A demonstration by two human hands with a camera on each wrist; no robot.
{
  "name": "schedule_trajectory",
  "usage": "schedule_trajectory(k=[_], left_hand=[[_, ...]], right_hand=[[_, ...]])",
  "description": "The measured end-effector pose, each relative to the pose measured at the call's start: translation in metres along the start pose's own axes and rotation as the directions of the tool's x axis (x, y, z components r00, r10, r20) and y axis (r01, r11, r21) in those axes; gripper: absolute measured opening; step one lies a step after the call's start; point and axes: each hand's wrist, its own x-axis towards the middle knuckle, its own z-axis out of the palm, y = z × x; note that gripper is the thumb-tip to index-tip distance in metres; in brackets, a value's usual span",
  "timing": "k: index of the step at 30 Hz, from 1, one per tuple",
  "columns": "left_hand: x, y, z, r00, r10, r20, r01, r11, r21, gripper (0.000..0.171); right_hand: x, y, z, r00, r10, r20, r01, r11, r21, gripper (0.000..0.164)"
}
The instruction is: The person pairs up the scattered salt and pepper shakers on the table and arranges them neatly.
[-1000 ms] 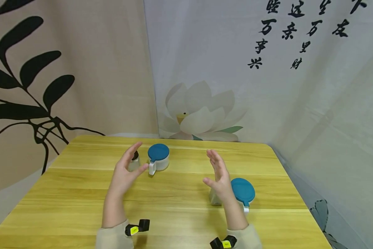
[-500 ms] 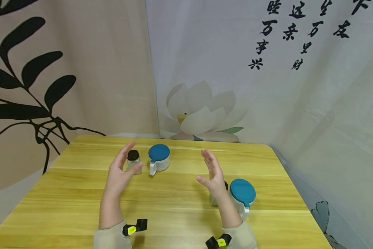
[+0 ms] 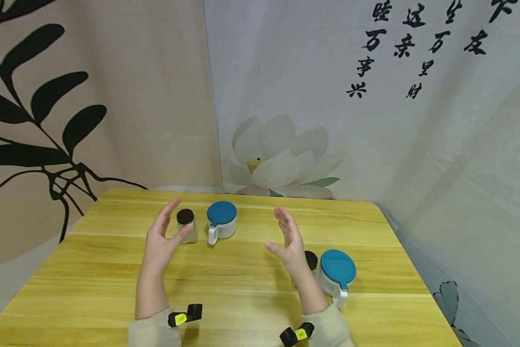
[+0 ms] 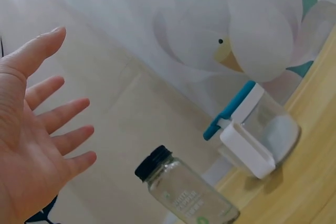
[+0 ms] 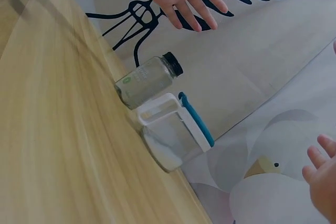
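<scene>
My left hand point(image 3: 161, 243) is raised over the table with fingers extended and thumb apart, holding nothing. Just beyond it stands a small glass jar with a black cap point(image 3: 185, 216), partly overlapped by the thumb. Beside that jar is a clear container with a blue lid point(image 3: 222, 213); its white handle and pale contents point(image 4: 278, 135) show in the left wrist view. My right hand point(image 3: 290, 248), also empty, hovers with fingers spread. Behind its wrist sits a second black-capped jar point(image 3: 311, 260), mostly hidden, next to another blue-lidded container point(image 3: 338, 268).
The wooden table point(image 3: 242, 299) has its far edge close to hanging cloths, one printed with a lotus point(image 3: 281, 154), the other with dark leaves point(image 3: 56, 96). Black cameras point(image 3: 185, 315) are strapped on both sleeves.
Both hands have drifted left, uncovering the left jar and more of the right jar's cap. The jars and containers stay in place on the table.
</scene>
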Motion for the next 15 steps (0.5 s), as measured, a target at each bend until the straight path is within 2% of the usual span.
schedule_trajectory(k=[8, 15], left_hand=[[0.001, -0.012, -0.002, 0.998, -0.042, -0.037, 0.041, 0.999, -0.016, 0.066], [0.006, -0.049, -0.004, 0.995, -0.073, -0.069, 0.072, 0.997, -0.015, 0.07]], right_hand=[[0.0, 0.01, 0.006, 0.999, 0.036, -0.008, -0.036, 0.999, 0.031, 0.091], [0.002, 0.018, 0.012, 0.998, 0.065, -0.023, -0.065, 0.998, 0.028, 0.092]])
